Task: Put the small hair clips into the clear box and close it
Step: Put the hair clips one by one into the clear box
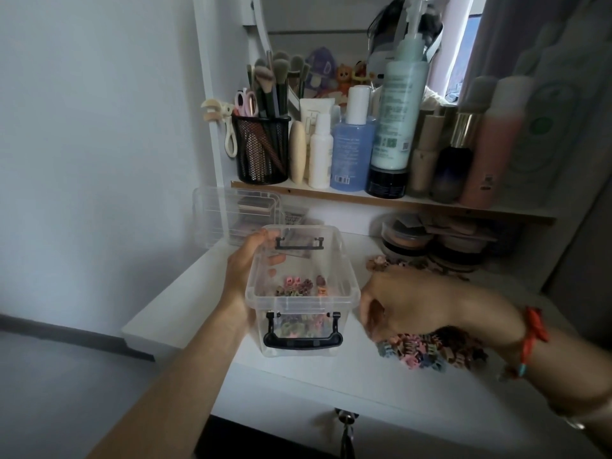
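Head view: clear box (346, 270) stands lidless on the desk (331, 376), some hair clips (298, 286) inside; left hand (245, 263) grips its left wall, apparently steadying it for loading. Right hand (400, 303) curls over the loose pile (427, 352) just right of the box; whether it pinches any clip cannot be told.

The left arm reaches forward, bare and almost straight, and the left hand (246, 261) grips the left wall of the clear box (301, 301), fingers curled round it. The right hand (400, 303) is bent at the wrist, back upward, with blurred fingers curled downward; whether they hold anything is unclear.
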Action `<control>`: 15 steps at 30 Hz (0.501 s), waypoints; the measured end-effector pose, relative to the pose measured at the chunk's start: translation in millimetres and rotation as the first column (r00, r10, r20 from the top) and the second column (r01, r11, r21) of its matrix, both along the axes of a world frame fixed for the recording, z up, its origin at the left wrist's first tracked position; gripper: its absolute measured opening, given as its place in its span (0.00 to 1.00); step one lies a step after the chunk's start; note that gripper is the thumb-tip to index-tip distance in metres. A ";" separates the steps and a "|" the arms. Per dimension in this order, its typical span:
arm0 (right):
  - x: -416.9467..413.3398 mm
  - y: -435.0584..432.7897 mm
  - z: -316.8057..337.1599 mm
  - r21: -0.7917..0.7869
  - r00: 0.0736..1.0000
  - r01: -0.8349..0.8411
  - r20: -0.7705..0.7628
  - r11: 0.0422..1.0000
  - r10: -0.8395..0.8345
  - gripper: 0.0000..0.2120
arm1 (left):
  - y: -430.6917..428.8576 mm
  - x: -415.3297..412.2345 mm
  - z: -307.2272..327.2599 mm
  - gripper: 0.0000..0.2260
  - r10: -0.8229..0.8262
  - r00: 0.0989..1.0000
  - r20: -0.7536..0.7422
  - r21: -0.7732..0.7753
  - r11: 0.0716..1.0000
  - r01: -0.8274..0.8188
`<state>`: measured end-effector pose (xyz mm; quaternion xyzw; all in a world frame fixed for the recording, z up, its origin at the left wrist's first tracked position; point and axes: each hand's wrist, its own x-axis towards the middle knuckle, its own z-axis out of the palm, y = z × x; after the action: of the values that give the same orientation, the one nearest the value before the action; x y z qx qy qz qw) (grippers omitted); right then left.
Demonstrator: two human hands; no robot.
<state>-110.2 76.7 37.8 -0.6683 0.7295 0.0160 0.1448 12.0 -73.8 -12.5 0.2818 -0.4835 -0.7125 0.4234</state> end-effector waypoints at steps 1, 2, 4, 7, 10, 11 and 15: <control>0.3 -1.1 -3.2 -0.010 1.000 -0.012 -0.022 1.000 0.011 0.07 | -0.3 0.0 -0.1 0.10 -0.002 1.000 -0.001 0.001 1.000 0.002; 0.5 -2.0 -3.0 -0.019 0.999 -0.013 -0.039 1.000 0.012 0.07 | 0.0 -0.1 -0.1 0.10 -0.006 1.000 -0.002 0.005 1.000 0.006; -4.2 -4.8 5.4 -0.122 0.998 0.022 -0.053 0.992 -0.029 0.07 | 0.1 0.2 -0.1 0.08 -0.015 1.000 -0.003 0.008 1.000 0.015; -6.1 -7.8 32.0 -0.502 0.974 0.216 0.165 0.838 -0.152 0.04 | 0.4 0.4 -0.1 0.07 -0.007 1.000 0.002 0.008 1.000 0.007; 3.5 -7.5 48.6 -0.606 0.931 0.262 0.364 0.751 -0.031 0.12 | 1.8 -0.3 1.8 0.09 -0.001 1.000 -0.001 0.020 1.000 0.001; 5.4 -6.8 49.4 -0.590 0.944 0.228 0.330 0.775 -0.027 0.17 | 2.3 -0.6 2.1 0.09 -0.005 1.000 0.002 0.019 1.000 0.005; -4.6 -1.1 38.4 -0.466 0.982 0.161 0.161 0.870 -0.095 0.11 | 1.7 -0.3 0.8 0.09 -0.008 1.000 0.028 -0.011 1.000 0.008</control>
<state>-114.7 75.5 76.2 -0.6330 0.7424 -0.2181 0.0251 11.8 -72.1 -11.8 0.2875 -0.4945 -0.7073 0.4155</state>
